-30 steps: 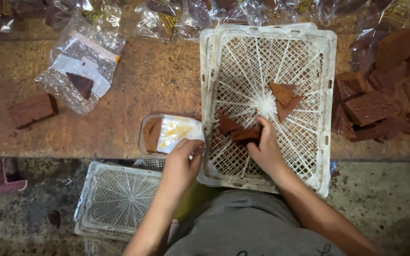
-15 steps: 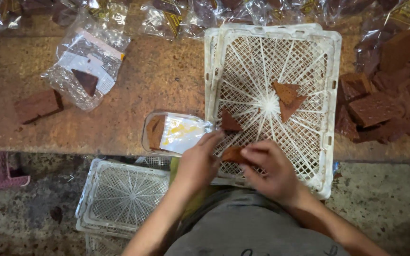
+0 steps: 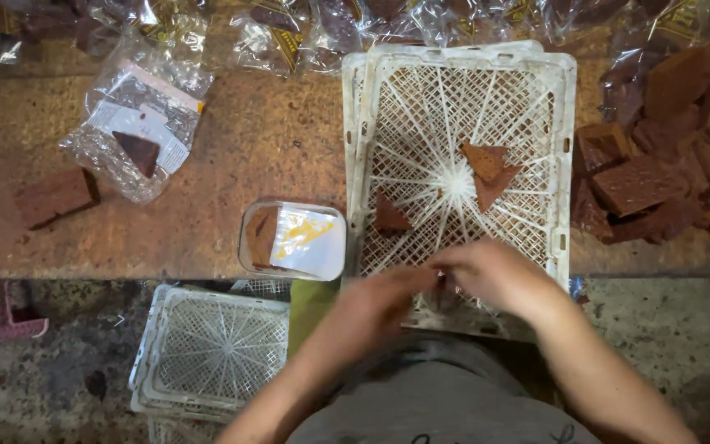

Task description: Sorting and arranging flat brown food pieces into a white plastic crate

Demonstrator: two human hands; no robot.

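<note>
Meeting over the near edge of the white lattice crate (image 3: 462, 107), the left hand (image 3: 388, 298) and right hand (image 3: 499, 275) are blurred; whether either grip grasps anything I cannot tell. Brown cake wedges (image 3: 486, 168) lie in the crate's middle, another wedge (image 3: 389, 215) toward its left wall. A clear plastic tub (image 3: 293, 240) sits on the desk (image 3: 265, 140) just left of the crate.

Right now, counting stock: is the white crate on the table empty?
No, the white crate holds brown triangular pieces on its lattice bottom.
</note>
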